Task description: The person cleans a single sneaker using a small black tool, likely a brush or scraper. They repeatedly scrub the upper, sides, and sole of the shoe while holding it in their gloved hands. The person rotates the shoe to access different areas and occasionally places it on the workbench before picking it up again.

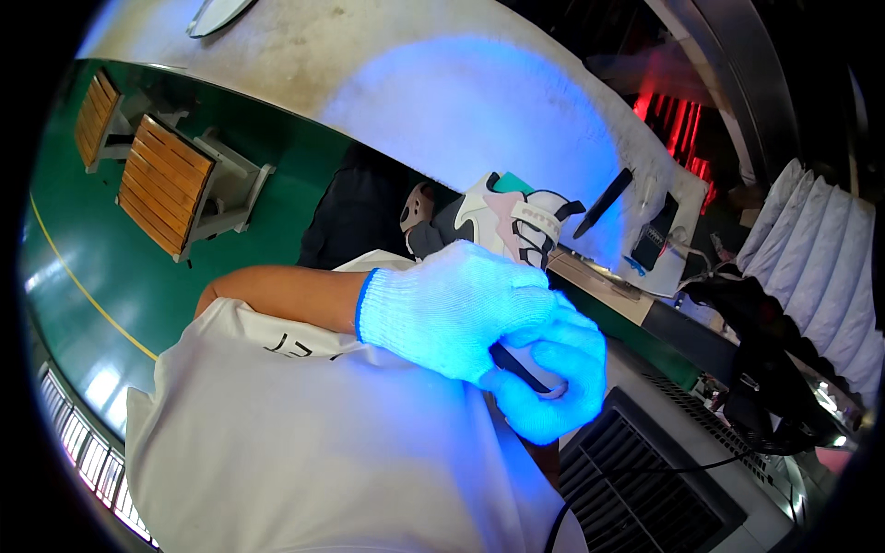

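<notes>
A white, pink and grey sneaker (505,221) lies in front of my body, its straps and laces facing right. My left hand (452,300), in a white knitted glove with a blue cuff, is closed against the sneaker's lower side. My right hand (558,378), also in a white glove, curls its fingers just below and right of the left. Between the hands shows a dark strip (522,367) with a pale rounded end; whether it belongs to the sneaker is hard to tell. Blue light covers both gloves. A beige piece (418,205) with dark openings shows left of the sneaker.
Beyond the sneaker runs a pale worktable (387,69) under a blue light patch. On it lie a black slim tool (604,203) and a dark box (654,235). Wooden-topped stools (166,184) stand at left. A vented machine (645,479) and a white ribbed duct (816,267) are at right.
</notes>
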The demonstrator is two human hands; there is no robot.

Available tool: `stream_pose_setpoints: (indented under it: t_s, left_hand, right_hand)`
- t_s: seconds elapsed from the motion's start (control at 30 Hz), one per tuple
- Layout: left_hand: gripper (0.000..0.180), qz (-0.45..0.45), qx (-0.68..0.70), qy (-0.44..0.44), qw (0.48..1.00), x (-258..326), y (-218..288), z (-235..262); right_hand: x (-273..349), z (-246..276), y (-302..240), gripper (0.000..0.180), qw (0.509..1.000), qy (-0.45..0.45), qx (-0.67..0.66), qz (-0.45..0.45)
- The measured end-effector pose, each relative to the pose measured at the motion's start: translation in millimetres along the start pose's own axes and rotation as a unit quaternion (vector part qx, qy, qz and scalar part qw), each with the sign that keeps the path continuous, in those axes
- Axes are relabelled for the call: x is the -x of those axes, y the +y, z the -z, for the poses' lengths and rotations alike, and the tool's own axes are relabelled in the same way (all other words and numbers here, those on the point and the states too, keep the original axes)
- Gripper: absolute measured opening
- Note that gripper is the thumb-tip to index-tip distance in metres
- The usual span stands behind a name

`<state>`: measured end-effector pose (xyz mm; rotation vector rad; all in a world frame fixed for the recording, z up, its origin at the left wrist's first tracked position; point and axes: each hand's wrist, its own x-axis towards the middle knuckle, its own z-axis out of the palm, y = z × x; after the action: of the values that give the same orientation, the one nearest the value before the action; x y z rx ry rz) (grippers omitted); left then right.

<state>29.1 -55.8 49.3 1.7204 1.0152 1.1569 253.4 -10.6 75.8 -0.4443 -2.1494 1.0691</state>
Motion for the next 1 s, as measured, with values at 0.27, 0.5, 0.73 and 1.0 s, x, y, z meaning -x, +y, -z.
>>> stream_pose_setpoints:
  t_s: [0.27, 0.5, 0.73, 1.0]
  left_hand:
    - [0.071, -0.041, 0.059, 0.211, 0.975, 36, -51, 24]
    - [0.05, 0.015, 0.022, 0.185, 0.982, 54, -64, 4]
    - [0.033, -0.2, 0.004, 0.166, 0.965, 27, -63, 12]
    - [0.038, 0.018, 0.199, 0.079, 0.977, -18, -44, 11]
  right_hand:
    - [-30, -7, -23, 0.05, 0.996, -0.03, 0.061, -0.066]
    - [-44, -17, -30, 0.057, 0.993, -0.026, 0.083, -0.081]
    - [-64, -8, -17, 0.058, 0.992, -0.049, 0.1, -0.061]
    - [-22, 29, 31, 0.06, 0.994, -0.006, 0.056, -0.089]
